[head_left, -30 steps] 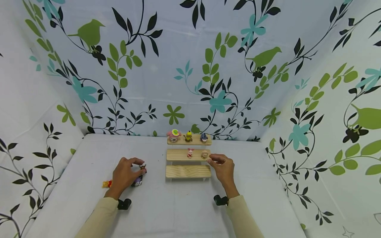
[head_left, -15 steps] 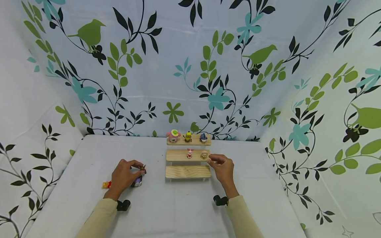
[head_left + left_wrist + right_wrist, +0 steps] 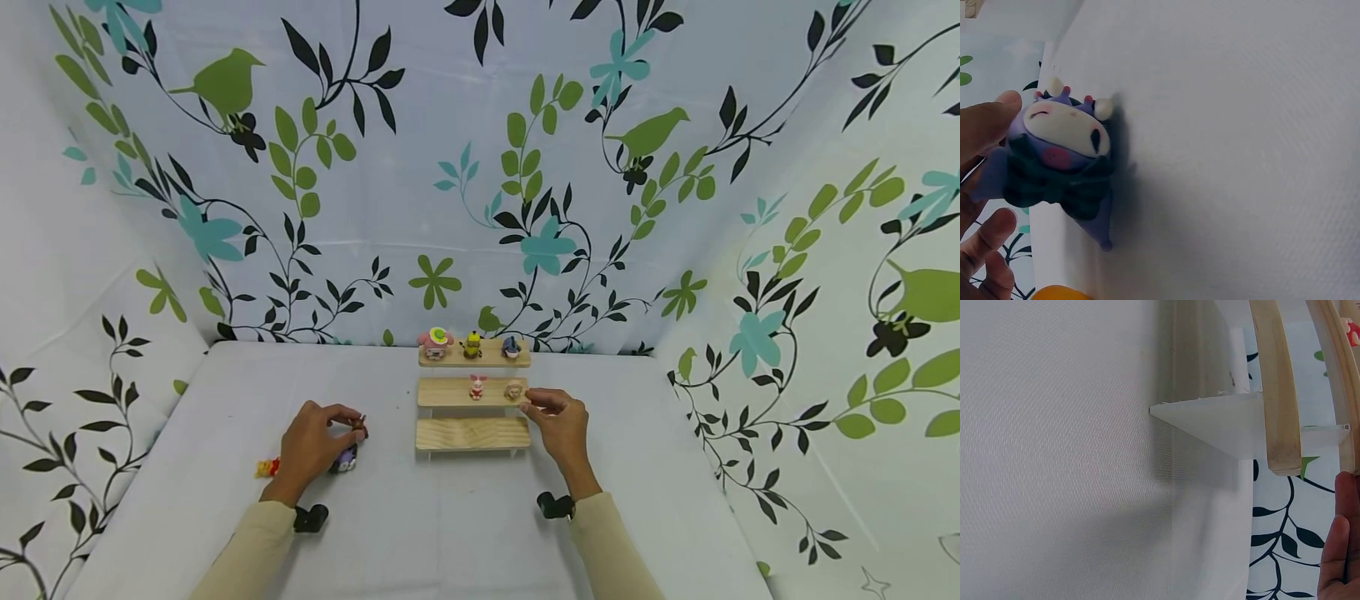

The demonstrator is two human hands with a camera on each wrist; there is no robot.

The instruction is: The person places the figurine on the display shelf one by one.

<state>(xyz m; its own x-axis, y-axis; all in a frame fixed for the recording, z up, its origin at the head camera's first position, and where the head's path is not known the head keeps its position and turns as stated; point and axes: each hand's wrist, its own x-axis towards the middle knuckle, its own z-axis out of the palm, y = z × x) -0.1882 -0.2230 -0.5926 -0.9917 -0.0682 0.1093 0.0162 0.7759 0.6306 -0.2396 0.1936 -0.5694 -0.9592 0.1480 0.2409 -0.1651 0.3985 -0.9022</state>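
Note:
My left hand [image 3: 309, 446] pinches a small brown figurine [image 3: 361, 427] between thumb and fingertips, left of a stepped wooden display shelf [image 3: 472, 433]. Close under that hand is a purple figurine [image 3: 1060, 150] with a white face and a dark bow; in the left wrist view it hides the brown one. My right hand [image 3: 562, 425] grips the right end of the middle board, its fingers [image 3: 1349, 500] against the wood in the right wrist view. Beside those fingertips sits a tan figurine [image 3: 513, 390]. A white-and-red figurine [image 3: 477, 387] stands on the same board.
On the top board are a pink figurine [image 3: 435, 342], a yellow one [image 3: 472, 344] and a dark blue one [image 3: 511, 347]. A yellow-and-red figurine [image 3: 267, 467] lies left of my left wrist. A leaf-patterned cloth [image 3: 337, 208] hangs behind the white-covered table [image 3: 465, 533].
The head view shifts very slightly. Both hands and the figurines stay essentially where they were.

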